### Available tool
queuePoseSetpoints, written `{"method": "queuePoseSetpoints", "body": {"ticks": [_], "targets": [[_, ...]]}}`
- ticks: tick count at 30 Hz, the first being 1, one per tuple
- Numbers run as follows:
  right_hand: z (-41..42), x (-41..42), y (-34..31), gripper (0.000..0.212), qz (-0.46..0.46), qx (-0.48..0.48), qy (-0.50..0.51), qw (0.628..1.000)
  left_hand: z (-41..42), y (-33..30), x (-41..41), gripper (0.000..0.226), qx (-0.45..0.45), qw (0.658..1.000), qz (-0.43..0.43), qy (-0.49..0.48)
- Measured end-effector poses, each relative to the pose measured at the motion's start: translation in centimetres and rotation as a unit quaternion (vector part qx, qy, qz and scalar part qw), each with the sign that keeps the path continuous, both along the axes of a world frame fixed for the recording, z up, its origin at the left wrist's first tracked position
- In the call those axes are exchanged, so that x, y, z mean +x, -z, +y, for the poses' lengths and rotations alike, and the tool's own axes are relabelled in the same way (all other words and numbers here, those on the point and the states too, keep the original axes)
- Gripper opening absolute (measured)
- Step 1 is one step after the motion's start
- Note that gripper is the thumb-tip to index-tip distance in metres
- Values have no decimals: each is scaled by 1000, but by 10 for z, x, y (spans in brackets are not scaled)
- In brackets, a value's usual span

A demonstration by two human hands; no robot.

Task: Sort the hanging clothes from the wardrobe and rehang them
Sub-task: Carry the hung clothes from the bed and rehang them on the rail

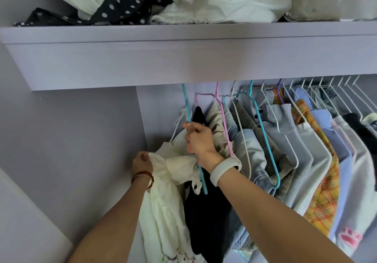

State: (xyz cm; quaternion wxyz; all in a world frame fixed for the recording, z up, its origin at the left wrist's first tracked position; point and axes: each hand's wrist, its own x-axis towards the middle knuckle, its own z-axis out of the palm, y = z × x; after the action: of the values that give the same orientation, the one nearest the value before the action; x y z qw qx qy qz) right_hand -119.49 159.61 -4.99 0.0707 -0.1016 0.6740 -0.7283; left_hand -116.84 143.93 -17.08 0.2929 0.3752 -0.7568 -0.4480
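A cream white dress (163, 207) hangs at the left end of the row on a blue hanger (186, 103). My left hand (141, 163) is closed on a bunch of the dress's upper fabric, beside the wardrobe's side wall. My right hand (199, 138) grips the blue hanger's wire just below its neck, fingers wrapped round it. Right behind the dress hangs a black garment (204, 211). A pink hanger (221, 115) with a beige garment (217, 128) follows to the right.
Further right hang denim (251, 156), grey knits (285, 132), an orange plaid shirt (324, 191) and pale blue tops on white hangers. A lilac shelf (183, 54) above holds piled white fabric and a black polka-dot cloth (114, 9). The lilac side wall (81, 140) is at left.
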Motion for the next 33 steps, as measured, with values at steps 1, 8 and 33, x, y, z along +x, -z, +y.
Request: {"method": "queuePoseSetpoints", "body": {"ticks": [1, 8, 33], "targets": [[-6, 5, -3, 24, -24, -1, -15, 1000, 0, 4, 2, 25, 9, 1000, -6, -3], [-36, 38, -19, 27, -120, -56, -125, 983, -2, 5, 12, 26, 21, 999, -46, -14], [97, 89, 11, 39, 384, 243, 65, 888, 128, -123, 116, 38, -275, 948, 135, 87]]}}
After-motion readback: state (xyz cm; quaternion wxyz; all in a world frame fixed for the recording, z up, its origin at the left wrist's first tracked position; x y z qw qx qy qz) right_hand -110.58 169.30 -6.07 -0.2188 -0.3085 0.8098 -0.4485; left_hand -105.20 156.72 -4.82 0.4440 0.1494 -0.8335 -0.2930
